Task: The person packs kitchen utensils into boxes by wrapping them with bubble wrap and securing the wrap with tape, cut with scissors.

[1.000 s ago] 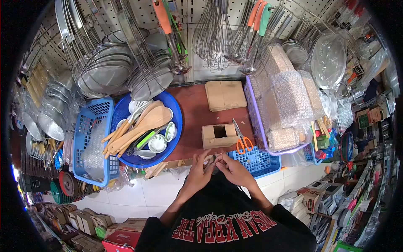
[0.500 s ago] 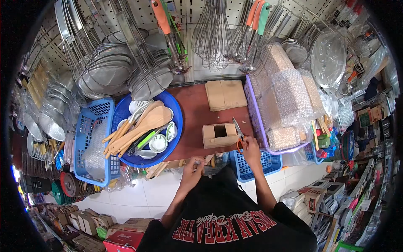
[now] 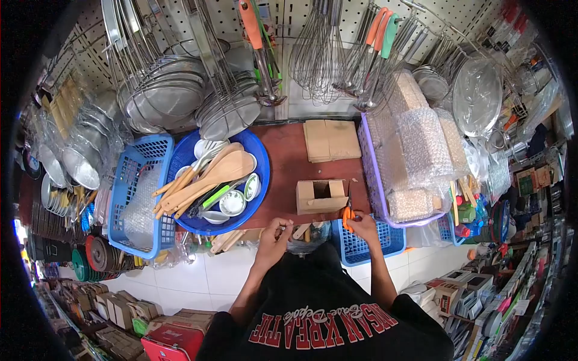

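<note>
My right hand (image 3: 363,228) grips a pair of scissors (image 3: 348,219) by the orange handles. Its blades point away from me, beside the right side of a small cardboard box (image 3: 308,206). That box stands near the front edge of the brown table, with a dark rectangular opening on top. Left of the box and closer to my body, my left hand (image 3: 274,242) is closed with the fingers curled together; whatever may be in them is too small to make out. Behind the box lie flat folded cardboard pieces (image 3: 332,141).
A blue basin (image 3: 263,162) of wooden spatulas and small bowls sits left, beside a blue basket (image 3: 167,225). A purple basket (image 3: 368,159) with bubble-wrapped boxes stands right. Another blue basket (image 3: 394,248) is below the table edge. Strainers (image 3: 162,99) and whisks (image 3: 317,69) hang behind.
The scissors have turned so that their orange handles show more fully and the blades look narrower. My left hand has risen slightly. The whole view has shifted a little.
</note>
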Motion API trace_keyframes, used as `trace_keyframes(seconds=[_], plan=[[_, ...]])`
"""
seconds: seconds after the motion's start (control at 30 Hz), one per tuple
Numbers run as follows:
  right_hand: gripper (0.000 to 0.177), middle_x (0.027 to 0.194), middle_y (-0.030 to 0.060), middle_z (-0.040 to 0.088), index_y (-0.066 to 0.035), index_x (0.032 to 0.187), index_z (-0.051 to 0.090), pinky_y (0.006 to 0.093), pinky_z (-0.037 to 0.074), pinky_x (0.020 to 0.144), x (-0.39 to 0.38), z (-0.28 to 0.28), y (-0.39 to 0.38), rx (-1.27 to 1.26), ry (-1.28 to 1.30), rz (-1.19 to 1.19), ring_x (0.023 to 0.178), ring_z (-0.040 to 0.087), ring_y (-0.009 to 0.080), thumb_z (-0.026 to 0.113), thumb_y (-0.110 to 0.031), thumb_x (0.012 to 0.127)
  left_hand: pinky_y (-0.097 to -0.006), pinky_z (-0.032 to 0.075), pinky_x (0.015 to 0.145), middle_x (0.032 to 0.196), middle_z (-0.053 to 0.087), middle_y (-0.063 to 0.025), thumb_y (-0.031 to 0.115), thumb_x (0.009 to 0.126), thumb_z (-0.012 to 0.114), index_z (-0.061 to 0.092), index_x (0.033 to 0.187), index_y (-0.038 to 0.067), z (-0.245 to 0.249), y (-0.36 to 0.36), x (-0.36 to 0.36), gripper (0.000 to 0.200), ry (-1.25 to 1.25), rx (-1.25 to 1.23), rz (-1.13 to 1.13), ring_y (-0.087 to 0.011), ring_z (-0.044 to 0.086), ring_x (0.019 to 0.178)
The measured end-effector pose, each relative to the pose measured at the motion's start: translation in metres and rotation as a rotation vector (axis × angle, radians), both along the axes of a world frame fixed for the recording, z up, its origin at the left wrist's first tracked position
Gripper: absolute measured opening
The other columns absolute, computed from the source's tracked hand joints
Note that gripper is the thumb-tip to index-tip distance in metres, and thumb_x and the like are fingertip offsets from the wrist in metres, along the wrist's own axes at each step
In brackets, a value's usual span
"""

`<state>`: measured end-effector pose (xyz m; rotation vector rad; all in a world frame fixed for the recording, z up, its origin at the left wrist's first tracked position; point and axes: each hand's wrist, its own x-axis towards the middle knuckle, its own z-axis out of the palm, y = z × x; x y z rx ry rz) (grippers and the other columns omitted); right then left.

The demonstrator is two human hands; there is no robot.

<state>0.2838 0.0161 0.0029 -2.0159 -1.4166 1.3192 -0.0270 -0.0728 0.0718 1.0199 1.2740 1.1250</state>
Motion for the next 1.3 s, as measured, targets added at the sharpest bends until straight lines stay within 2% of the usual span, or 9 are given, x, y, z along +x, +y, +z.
trace_keyframes(seconds=[0.07,0.2,0.33,0.43,0.57,0.6,0.73,0.93,1.3], plan=[[0.045,0.089,0.0122,0.071,0.007,0.122,0.059,0.0266,0.058,0.058,0.013,-0.009,-0.006,-0.129,0.337,-0.084,0.074,0.072,0.0167,0.071,-0.018,0.087,-0.0227,0.045,0.058,0.084,0.060,-0.0024,0.012,0.101,0.056,0.056,0.102,0.003,0.004,0.002,0.000,0.009,-0.084,0.000,0.012,-0.0063,0.058,0.070],[0.056,0.105,0.0143,0.068,0.003,0.137,0.047,0.0297,0.061,0.064,0.016,0.037,-0.044,-0.169,0.526,-0.097,0.077,0.069,0.0172,0.068,-0.007,0.086,-0.0224,0.044,0.057,0.080,0.060,-0.0014,0.013,0.102,0.055,0.055,0.103,0.005,0.023,0.007,-0.002,0.009,-0.182,-0.008,0.071,-0.0068,0.059,0.071],[0.073,0.103,0.0074,0.066,-0.004,0.142,0.047,0.0240,0.053,0.071,0.015,0.073,-0.079,0.241,0.417,0.095,0.078,0.061,0.0108,0.072,0.005,0.074,-0.0205,0.042,0.055,0.082,0.060,-0.0010,0.013,0.103,0.053,0.055,0.103,0.006,0.035,0.013,-0.006,0.008,-0.216,-0.009,0.108,-0.0065,0.059,0.068],[0.071,0.104,0.0060,0.065,-0.008,0.140,0.053,0.0222,0.049,0.071,0.002,0.122,-0.084,0.371,0.149,0.266,0.074,0.056,0.0098,0.073,0.003,0.073,-0.0201,0.039,0.052,0.084,0.060,-0.0010,0.013,0.103,0.051,0.055,0.103,0.007,0.040,0.019,-0.007,0.007,-0.275,-0.039,0.126,-0.0061,0.058,0.065],[0.069,0.107,0.0096,0.067,-0.014,0.133,0.062,0.0316,0.055,0.072,-0.017,0.172,-0.079,0.594,-0.073,0.481,0.080,0.068,0.0213,0.081,-0.007,0.067,-0.0210,0.034,0.049,0.084,0.060,-0.0015,0.013,0.103,0.051,0.056,0.102,0.007,0.042,0.026,-0.001,0.008,-0.387,-0.045,0.168,-0.0068,0.055,0.060],[0.069,0.113,0.0101,0.067,-0.015,0.130,0.064,0.0352,0.057,0.074,-0.021,0.183,-0.078,0.517,-0.121,0.503,0.087,0.070,0.0263,0.084,-0.013,0.064,-0.0209,0.035,0.049,0.085,0.060,-0.0018,0.013,0.103,0.051,0.057,0.101,0.007,0.042,0.027,0.000,0.008,-0.386,-0.040,0.163,-0.0070,0.055,0.060],[0.060,0.101,0.0067,0.070,-0.019,0.122,0.070,0.0350,0.056,0.064,-0.035,0.194,-0.070,0.666,-0.194,0.594,0.075,0.070,0.0249,0.085,-0.024,0.064,-0.0207,0.036,0.050,0.090,0.062,-0.0029,0.014,0.103,0.052,0.058,0.102,0.007,0.044,0.025,0.004,0.010,-0.383,-0.059,0.171,-0.0074,0.055,0.061],[0.051,0.096,0.0052,0.073,-0.023,0.114,0.074,0.0321,0.053,0.058,-0.053,0.203,-0.057,0.707,-0.347,0.684,0.067,0.069,0.0224,0.083,-0.033,0.065,-0.0210,0.036,0.050,0.094,0.064,-0.0046,0.012,0.103,0.052,0.060,0.103,0.007,0.037,0.022,0.007,0.010,-0.367,-0.026,0.185,-0.0078,0.053,0.061],[0.047,0.102,0.0018,0.073,-0.023,0.116,0.073,0.0330,0.052,0.058,-0.065,0.212,-0.039,0.685,-0.409,0.827,0.072,0.070,0.0220,0.079,-0.036,0.071,-0.0212,0.035,0.050,0.095,0.062,-0.0038,0.010,0.102,0.054,0.061,0.103,0.005,0.040,0.016,0.018,0.009,-0.383,0.013,0.176,-0.0079,0.054,0.065]])
